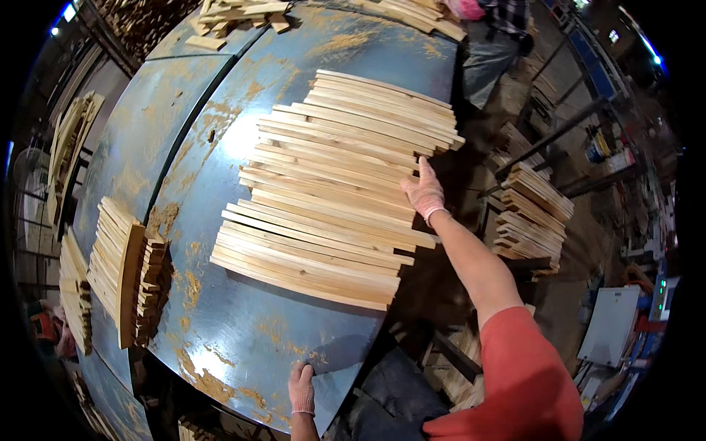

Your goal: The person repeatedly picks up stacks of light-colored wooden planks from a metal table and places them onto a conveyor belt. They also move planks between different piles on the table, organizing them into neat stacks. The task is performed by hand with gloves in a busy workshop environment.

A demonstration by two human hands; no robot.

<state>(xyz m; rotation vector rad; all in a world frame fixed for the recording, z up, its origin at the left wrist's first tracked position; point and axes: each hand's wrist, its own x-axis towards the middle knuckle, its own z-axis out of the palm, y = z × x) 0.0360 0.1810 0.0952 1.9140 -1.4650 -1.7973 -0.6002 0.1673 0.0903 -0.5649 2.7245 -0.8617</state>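
A row of pale wooden slats (334, 191) lies side by side on a worn blue metal table (243, 331). My right hand (424, 192), in a pinkish glove, rests against the right ends of the slats near the table's right edge, fingers stretched out and holding nothing. My left hand (301, 388), gloved too, lies flat on the table's near edge, well below the slats.
A stack of slats on edge (125, 268) stands at the table's left. More wood pieces (232, 18) lie at the far end. A pile of slats (531, 213) sits on a rack to the right. Another person (493, 29) stands at the far right corner.
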